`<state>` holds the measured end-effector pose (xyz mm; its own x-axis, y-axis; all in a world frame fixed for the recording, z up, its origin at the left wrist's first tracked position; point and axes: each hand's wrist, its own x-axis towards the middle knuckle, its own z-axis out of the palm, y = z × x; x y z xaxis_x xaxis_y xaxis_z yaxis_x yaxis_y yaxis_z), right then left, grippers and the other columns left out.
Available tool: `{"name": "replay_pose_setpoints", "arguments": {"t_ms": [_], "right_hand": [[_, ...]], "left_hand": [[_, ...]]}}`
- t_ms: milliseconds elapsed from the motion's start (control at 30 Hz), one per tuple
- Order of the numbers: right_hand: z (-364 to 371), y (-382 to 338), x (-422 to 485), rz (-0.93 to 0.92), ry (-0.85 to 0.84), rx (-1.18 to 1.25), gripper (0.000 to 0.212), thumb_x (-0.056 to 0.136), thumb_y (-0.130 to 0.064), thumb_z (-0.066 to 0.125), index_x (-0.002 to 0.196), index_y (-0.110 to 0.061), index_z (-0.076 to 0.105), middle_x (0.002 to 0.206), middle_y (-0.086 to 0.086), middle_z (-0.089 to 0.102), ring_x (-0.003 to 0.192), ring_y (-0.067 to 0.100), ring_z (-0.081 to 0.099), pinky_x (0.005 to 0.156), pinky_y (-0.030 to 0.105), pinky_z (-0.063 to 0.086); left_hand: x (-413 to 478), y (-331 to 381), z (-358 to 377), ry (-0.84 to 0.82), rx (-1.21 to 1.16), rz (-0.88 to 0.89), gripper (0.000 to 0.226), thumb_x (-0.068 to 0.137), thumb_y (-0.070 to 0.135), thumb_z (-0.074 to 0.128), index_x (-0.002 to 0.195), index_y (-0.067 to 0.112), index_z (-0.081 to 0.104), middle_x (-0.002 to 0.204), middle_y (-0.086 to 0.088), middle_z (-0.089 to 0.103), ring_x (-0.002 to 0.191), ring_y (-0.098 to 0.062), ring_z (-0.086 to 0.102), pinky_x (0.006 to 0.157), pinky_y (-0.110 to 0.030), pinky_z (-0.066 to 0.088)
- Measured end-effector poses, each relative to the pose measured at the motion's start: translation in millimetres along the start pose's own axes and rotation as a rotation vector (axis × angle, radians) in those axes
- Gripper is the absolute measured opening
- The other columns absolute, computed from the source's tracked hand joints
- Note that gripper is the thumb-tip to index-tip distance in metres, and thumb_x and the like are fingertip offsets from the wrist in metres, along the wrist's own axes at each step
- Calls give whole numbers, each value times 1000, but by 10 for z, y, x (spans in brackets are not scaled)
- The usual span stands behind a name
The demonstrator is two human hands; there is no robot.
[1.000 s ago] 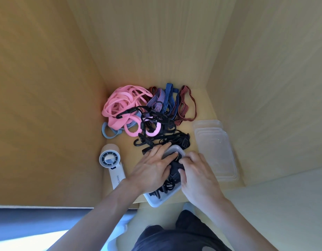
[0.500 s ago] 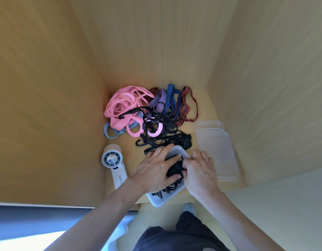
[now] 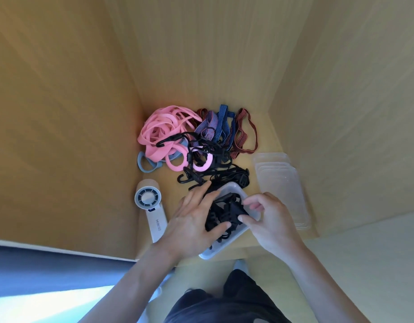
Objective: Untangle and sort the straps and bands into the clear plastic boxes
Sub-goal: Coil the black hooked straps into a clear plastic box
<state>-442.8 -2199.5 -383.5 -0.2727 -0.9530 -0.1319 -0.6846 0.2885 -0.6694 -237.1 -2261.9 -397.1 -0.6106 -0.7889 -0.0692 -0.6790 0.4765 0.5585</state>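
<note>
Mostly inside the box (image 3: 231, 190) — black straps (image 3: 221, 215), lying along it.
Left hand (image 3: 189, 220) pressed them flat-fingered; right hand (image 3: 269, 217) pinched them from the box's right rim.

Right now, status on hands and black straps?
Left hand pressing black straps into clear box. Right hand pinching them at rim. Pink bands, striped bands unsorted behind.

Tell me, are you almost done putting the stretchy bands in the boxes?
Not nearly. Done: some black straps already sit in the near clear box. In hand: the right hand pinches those straps while the left hand rests on them. Left: the pink bands, striped bands and hooked black cords lie tangled behind, and the stacked clear boxes hold none.
</note>
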Motion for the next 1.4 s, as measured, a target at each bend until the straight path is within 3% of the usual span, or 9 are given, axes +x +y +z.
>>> {"name": "replay_pose_setpoints", "arguments": {"t_ms": [167, 400, 567, 667, 800, 1000, 1167, 1300, 1400], "right_hand": [[-25, 46, -62, 3, 98, 80, 19, 87, -16, 75, 89, -32, 65, 91, -15, 61, 90, -4, 56, 76, 6, 39], [-57, 333, -258, 40, 185, 99, 24, 87, -2, 69, 83, -26, 68, 90, -13, 66, 90, 0, 57, 77, 7, 40], [-67, 606, -350, 74, 213, 17, 29, 83, 2, 70, 81, -27, 67, 89, -15, 63, 89, 3, 59, 81, 15, 45], [-6, 695, -325, 48, 229, -117, 21, 80, -5, 76, 80, -24, 67, 88, -12, 60, 88, 14, 59, 80, 32, 51], [93, 753, -233, 30, 231, -280, 23, 74, -17, 86, 79, -21, 63, 89, -5, 55, 84, 23, 55, 75, 40, 49], [208, 805, -89, 18, 216, -420, 35, 62, -20, 93, 73, -22, 60, 84, -3, 51, 77, 24, 55, 66, 36, 46], [212, 783, -82, 23, 213, -418, 25, 71, -21, 88, 72, -22, 63, 84, -6, 50, 79, 20, 54, 70, 33, 44], [146, 741, -79, -25, 252, -357, 22, 76, -18, 84, 74, -22, 63, 85, -8, 50, 81, 18, 53, 72, 30, 42], [65, 691, -75, -73, 290, -340, 23, 77, -14, 83, 75, -21, 62, 85, -8, 50, 81, 18, 52, 73, 34, 49]], "left_hand": [[-97, 186, 149, 50, 116, -22, 82, 86, 71, 39, 153, 26, 31, 166, -1, 15, 152, -19, 7, 124, -45, 14], [-3, 317, 410, -18, 353, 55, 91, 83, 79, 39, 159, 34, 19, 169, -7, -3, 154, -39, -7, 120, -66, 4], [58, 213, 458, -56, 441, 92, 76, 90, 69, 38, 155, 31, 32, 165, -13, 23, 150, -45, 18, 113, -67, 28], [76, 109, 430, -74, 473, 131, 72, 91, 67, 40, 154, 31, 37, 165, -10, 23, 151, -42, 19, 114, -65, 28], [148, 7, 366, -85, 509, 190, 71, 93, 69, 37, 155, 34, 34, 167, -6, 17, 153, -37, 15, 116, -60, 18], [288, -102, 246, -122, 516, 240, 71, 94, 70, 36, 157, 39, 26, 169, 1, 4, 154, -33, 8, 119, -56, 15], [316, -77, 210, -147, 487, 235, 69, 92, 70, 38, 155, 43, 26, 169, 3, 4, 155, -32, 8, 119, -54, 13], [299, -82, 158, -133, 330, 218, 80, 88, 75, 42, 156, 50, 10, 168, 12, -8, 155, -20, -8, 124, -48, 4], [287, -47, 97, -116, 199, 202, 85, 87, 75, 44, 157, 47, 5, 166, 17, -13, 153, -9, -12, 125, -43, 2]]}}
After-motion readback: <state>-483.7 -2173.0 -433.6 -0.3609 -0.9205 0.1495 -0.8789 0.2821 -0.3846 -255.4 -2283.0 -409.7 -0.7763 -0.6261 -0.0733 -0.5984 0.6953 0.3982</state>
